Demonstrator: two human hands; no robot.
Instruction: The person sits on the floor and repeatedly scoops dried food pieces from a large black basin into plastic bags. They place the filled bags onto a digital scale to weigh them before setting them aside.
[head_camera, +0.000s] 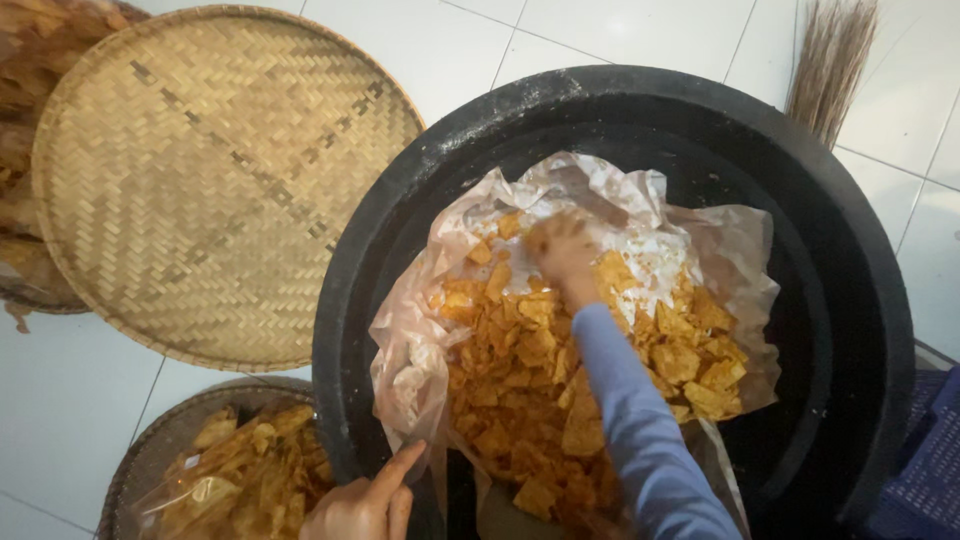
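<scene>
With the left hand (365, 505) pinching the bag (420, 350) rim at seven o'clock, the right hand (562, 250), fingers curled together in the chips (530, 380), best scoops gently to avoid crushing.

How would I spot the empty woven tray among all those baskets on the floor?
Start at the big black tub lined with a clear plastic bag of orange chips. Look up and to the left of it on the white tiled floor: the round bamboo tray lies there. Unlike the smaller basket below it, which holds chips, this one holds nothing.
</scene>
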